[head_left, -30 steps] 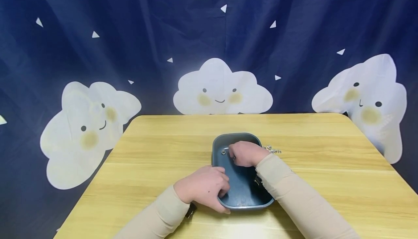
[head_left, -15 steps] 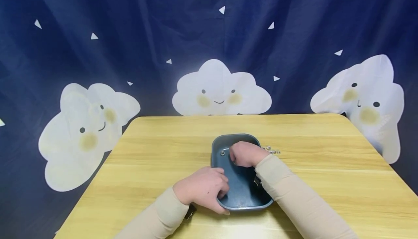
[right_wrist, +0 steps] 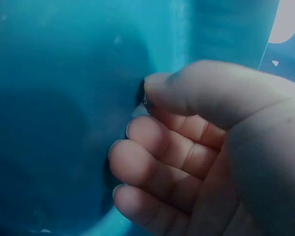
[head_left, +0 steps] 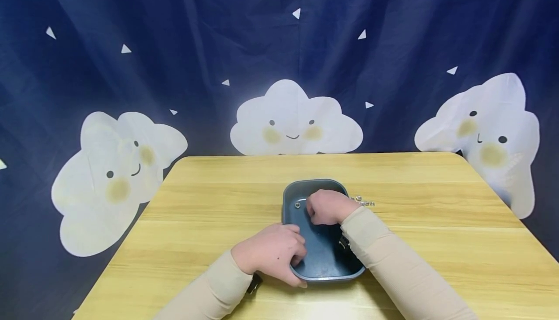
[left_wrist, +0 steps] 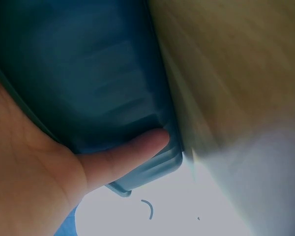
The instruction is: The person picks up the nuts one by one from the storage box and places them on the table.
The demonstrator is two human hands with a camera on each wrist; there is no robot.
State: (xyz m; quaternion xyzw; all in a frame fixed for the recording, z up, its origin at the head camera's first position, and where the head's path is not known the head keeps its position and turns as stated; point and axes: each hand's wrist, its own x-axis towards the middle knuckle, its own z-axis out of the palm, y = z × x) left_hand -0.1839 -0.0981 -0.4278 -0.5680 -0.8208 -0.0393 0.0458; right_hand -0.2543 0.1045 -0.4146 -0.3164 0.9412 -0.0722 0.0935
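A dark blue-grey rectangular bin (head_left: 324,257) stands on the table. My left hand (head_left: 276,253) grips its near left side, fingers over the rim inside and thumb (left_wrist: 132,153) along the outer wall in the left wrist view. My right hand (head_left: 328,207) reaches down into the far half of the bin, fingers curled. Between thumb and index finger in the right wrist view shows a shiny sliver of a small metal nut (right_wrist: 145,102), mostly hidden. Another small metal nut (head_left: 297,205) lies on the bin's floor, left of my right hand.
Several small metal nuts (head_left: 367,204) lie on the wooden table (head_left: 209,189) just right of the bin, partly behind my right wrist. A dark blue curtain (head_left: 262,28) with white clouds hangs behind the table's far edge.
Both hands and the bin stay nearly where they were. The head view has shifted very slightly. A glint at my right fingertips, seen a second ago in the head view, is now hidden.
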